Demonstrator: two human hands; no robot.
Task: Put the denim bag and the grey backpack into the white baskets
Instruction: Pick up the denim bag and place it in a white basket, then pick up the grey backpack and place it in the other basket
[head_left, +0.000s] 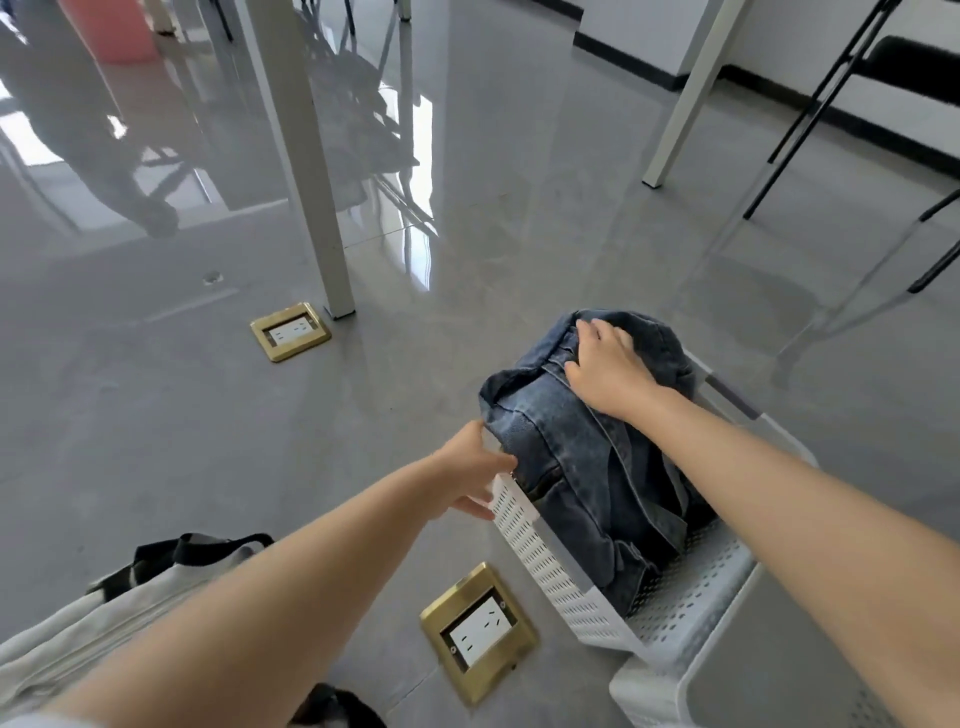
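Observation:
The blue denim bag (582, 457) lies inside a white perforated basket (540, 551) on the floor, its far end bulging above the rim. My right hand (608, 369) rests flat on the top of the bag, fingers spread. My left hand (472, 467) grips the basket's left rim where the bag's side meets it. The grey backpack (104, 618), pale grey with black straps, lies on the floor at the lower left, partly behind my left forearm. A second white basket (675, 696) shows its edge at the bottom right.
Two brass floor sockets (479, 631) (290, 331) are set in the grey tiled floor. A white table leg (337, 291) stands beyond the far socket, another leg (660, 166) at the upper right. Black chair legs (935, 270) are on the right.

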